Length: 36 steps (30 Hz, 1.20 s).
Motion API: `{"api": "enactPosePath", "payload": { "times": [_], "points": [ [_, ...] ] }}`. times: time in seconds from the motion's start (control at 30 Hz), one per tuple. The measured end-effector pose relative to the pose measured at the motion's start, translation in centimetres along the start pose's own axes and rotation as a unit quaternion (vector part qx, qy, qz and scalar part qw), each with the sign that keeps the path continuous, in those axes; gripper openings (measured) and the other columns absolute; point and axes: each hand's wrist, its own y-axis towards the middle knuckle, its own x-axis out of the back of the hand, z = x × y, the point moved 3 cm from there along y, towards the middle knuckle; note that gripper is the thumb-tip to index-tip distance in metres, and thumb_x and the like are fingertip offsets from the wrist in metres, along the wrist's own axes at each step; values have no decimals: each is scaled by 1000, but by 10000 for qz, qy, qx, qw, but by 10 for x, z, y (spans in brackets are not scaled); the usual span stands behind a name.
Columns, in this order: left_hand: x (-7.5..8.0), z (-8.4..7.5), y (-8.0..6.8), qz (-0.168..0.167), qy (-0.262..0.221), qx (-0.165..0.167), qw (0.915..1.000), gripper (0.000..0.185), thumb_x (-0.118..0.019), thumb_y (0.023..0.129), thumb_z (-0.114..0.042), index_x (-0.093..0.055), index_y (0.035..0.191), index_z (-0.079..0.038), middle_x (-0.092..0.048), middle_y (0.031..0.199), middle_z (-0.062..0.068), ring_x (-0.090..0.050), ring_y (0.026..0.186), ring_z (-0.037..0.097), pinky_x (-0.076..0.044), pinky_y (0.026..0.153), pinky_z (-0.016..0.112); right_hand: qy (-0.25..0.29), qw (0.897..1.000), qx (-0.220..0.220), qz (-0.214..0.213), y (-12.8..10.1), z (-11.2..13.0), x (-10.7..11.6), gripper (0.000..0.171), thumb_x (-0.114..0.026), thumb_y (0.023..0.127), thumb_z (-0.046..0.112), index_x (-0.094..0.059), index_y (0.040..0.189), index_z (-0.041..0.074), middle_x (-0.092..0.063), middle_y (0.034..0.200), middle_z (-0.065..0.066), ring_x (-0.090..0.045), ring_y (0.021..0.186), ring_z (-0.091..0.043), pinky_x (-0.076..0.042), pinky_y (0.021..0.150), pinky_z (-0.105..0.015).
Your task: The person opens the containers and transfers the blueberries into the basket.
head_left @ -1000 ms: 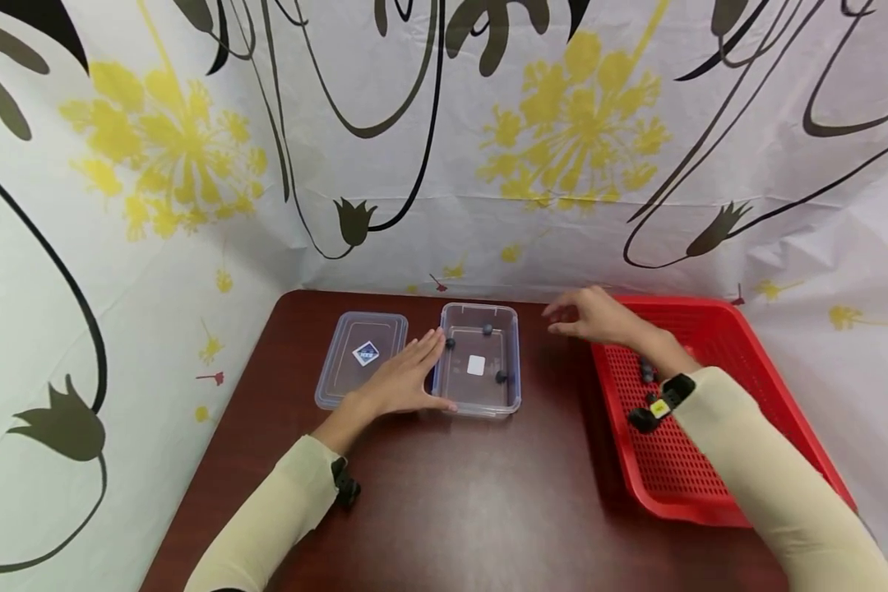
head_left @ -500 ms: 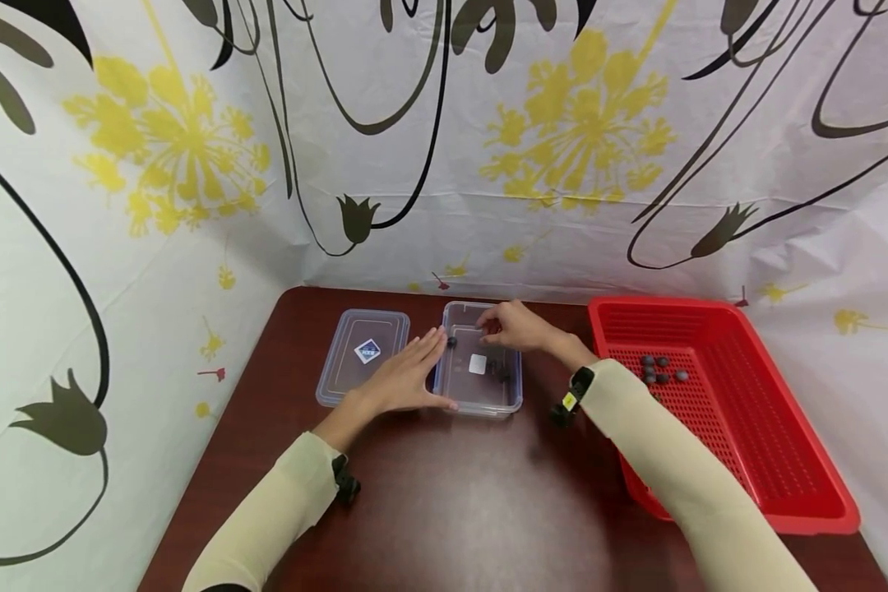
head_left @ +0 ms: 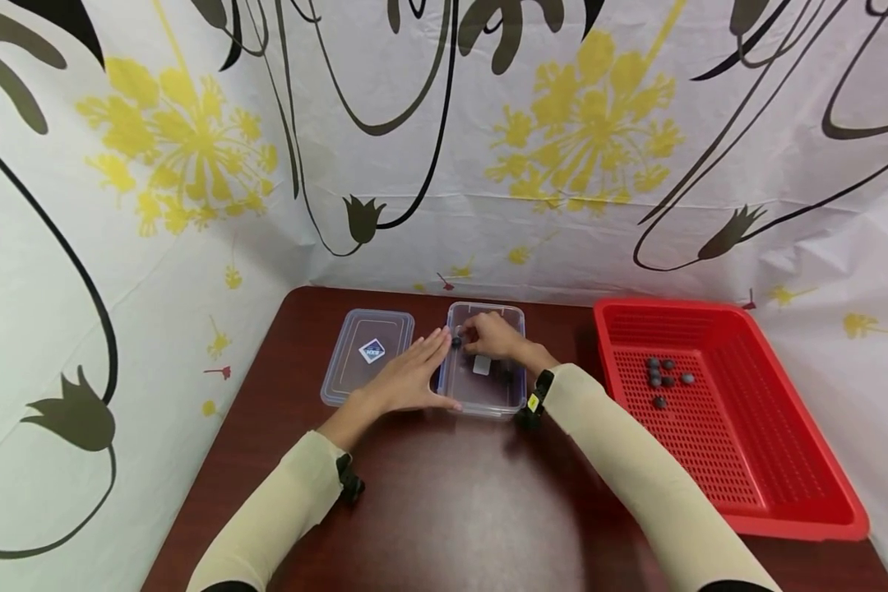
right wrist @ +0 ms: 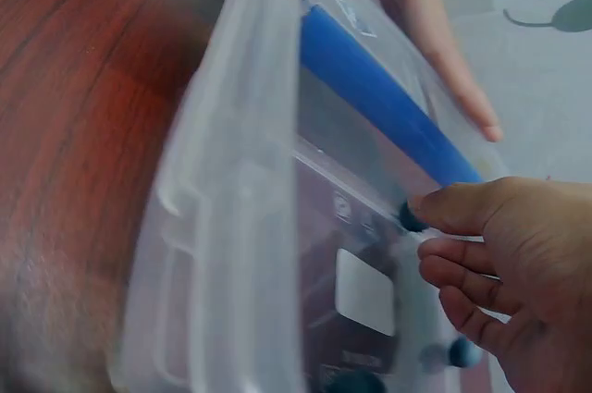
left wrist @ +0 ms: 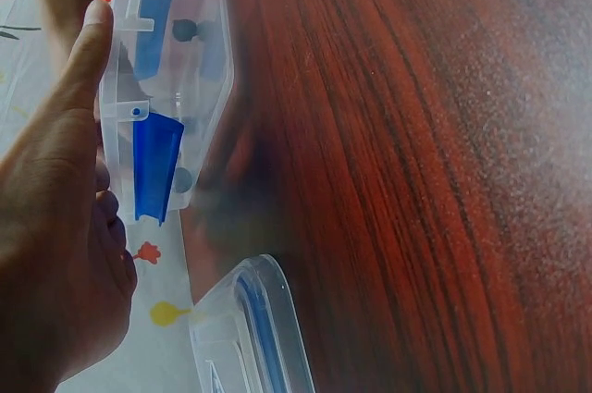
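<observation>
My right hand [head_left: 492, 337] is inside the clear container [head_left: 486, 407], fingers curled, thumb and forefinger pinching a small dark ball [right wrist: 408, 218] near the left wall at the far end. My left hand [head_left: 407, 380] lies flat and open against the container's left wall, fingers straight, thumb along the near corner, bracing it. The hands sit close together, only that wall between them.

The container stands at the back edge of the tabletop [head_left: 451, 510], about mid-width, long axis running from me toward the back. Blue clip flaps on its walls show in both wrist views. More dark balls lie on its floor: two [right wrist: 462, 351] near my right palm in the right wrist view, and more seen through the wall in the left wrist view. White sticker [head_left: 481, 365] on the floor, no writing I can read.

The lid [head_left: 371, 355] lies flat just left of the container, under and beyond my left fingers, bearing a blue-and-white diamond label; text too small to read.

The red basket [head_left: 784, 501] is at the right edge of the tabletop, well apart from the container, with a cluster of dark balls [head_left: 666, 374] at its far end. It lies to the right of my hands, so the right hand is nearer.

Patterned sheet [head_left: 562, 148] behind, yellow flowers, black stems.
</observation>
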Motion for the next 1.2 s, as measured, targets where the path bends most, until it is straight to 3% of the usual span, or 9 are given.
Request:
{"api": "enactPosePath", "payload": {
  "times": [0.3,0.63,0.93,1.2],
  "points": [
    [0,0,2,-42,43,-53,10000,131,-70,83,-80,-12,169,0,-3,178,14,-4,165,26,-13,133,45,-92,9977,-578,-332,5,-3,-15,23,-85,87,9,-80,108,3,-79,92,-8,-75,84,-22,-62,76,-40],
    [-1,0,2,-60,9,-36,10000,131,-71,83,-79,-11,169,0,-4,178,15,-5,165,28,-11,133,44,-240,9985,-374,-319,3,-4,-13,15,-84,90,9,-80,103,3,-77,87,-7,-72,78,-19,-60,71,-37],
    [-1,0,2,-47,-11,-11,10000,132,-73,83,-78,-10,169,0,-5,178,15,-4,165,25,-12,133,44,-368,9990,239,-47,-14,2,17,21,-78,92,6,-79,112,-1,-79,100,-12,-75,88,-24,-62,78,-40],
    [-3,0,2,-26,-59,71,10000,132,-73,83,-78,-9,169,-1,-2,179,12,-4,165,26,-11,133,43,-380,9972,629,-163,-45,-1,55,18,-84,88,8,-80,105,4,-77,95,-7,-70,80,-16,-60,72,-37]
  ]
}}
